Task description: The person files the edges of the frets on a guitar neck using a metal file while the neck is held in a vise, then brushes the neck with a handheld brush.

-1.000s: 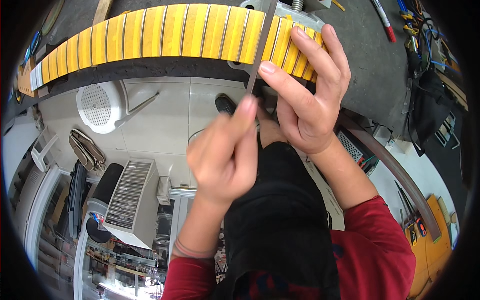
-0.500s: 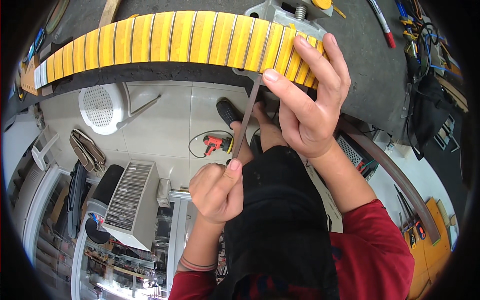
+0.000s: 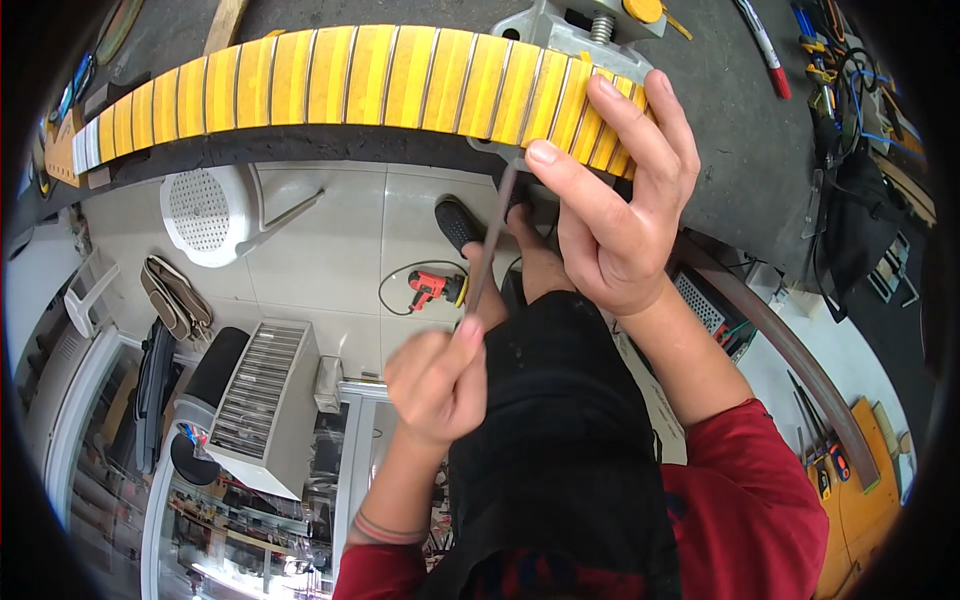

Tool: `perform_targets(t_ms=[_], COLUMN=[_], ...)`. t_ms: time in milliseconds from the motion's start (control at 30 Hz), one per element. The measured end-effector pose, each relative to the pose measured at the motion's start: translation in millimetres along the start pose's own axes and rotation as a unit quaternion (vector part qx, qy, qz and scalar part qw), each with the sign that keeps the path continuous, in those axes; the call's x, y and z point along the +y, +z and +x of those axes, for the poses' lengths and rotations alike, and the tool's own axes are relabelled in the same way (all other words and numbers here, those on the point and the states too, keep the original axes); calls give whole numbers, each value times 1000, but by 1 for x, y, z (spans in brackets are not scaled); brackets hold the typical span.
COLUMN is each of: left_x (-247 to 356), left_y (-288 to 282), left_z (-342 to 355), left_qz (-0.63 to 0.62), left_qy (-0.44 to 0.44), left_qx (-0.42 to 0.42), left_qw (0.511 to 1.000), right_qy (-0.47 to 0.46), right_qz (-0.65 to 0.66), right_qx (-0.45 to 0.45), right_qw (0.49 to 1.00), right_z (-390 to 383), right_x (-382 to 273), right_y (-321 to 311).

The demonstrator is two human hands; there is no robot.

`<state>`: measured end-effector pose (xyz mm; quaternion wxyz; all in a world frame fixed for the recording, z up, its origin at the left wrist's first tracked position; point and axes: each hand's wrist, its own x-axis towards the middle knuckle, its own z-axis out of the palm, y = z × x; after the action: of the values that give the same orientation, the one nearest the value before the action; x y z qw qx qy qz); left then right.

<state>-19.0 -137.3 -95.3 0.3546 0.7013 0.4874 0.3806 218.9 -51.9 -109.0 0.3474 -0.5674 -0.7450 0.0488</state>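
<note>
A guitar neck stretches across the top of the view, yellow tape covering the spaces between its metal frets. In my left hand, closed and slightly blurred, is the handle end of a thin, narrow file, which slants up toward the neck's near edge. Its tip is by my right thumb, just short of that edge. My right hand rests at the neck's right part with fingers spread. The thumb lies at the near edge and the fingertips reach over the taped frets.
Behind the neck, a metal vise sits on the dark bench. A marker and a cable tangle lie to the right. Below are a white stool, a red power tool with a cord, and a slatted white box.
My left hand and the file have shifted slightly, and the file's tip has drawn back a little from the neck's edge. My right hand stays in place.
</note>
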Motion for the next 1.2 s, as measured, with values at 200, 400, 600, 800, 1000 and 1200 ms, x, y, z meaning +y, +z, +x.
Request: perform_targets(t_ms=[200, 400, 600, 800, 1000, 1200], left_x=[-9, 7, -14, -10, 4, 12], left_y=[-19, -4, -1, 8, 28, 4], left_z=[-38, 20, 18, 20, 108, 40], left_qz=[-94, -302, -266, -237, -197, -72], left_qy=[-61, -173, -128, -134, -102, -81], left_qx=[-5, 56, -55, -59, 6, -39], left_qw=[994, 936, 954, 960, 975, 993], right_qy=[-7, -4, -2, 10, 6, 8], right_qz=[-13, -7, -5, -4, -7, -14], right_qx=[7, 6, 10, -4, 10, -7], right_qw=[1000, 1000, 1000, 1000, 1000, 1000], right_z=[-3, -2, -1, -3, 0, -7], right_x=[2, 2, 1, 1, -2, 3], right_y=[2, 2, 4, 1, 5, 2])
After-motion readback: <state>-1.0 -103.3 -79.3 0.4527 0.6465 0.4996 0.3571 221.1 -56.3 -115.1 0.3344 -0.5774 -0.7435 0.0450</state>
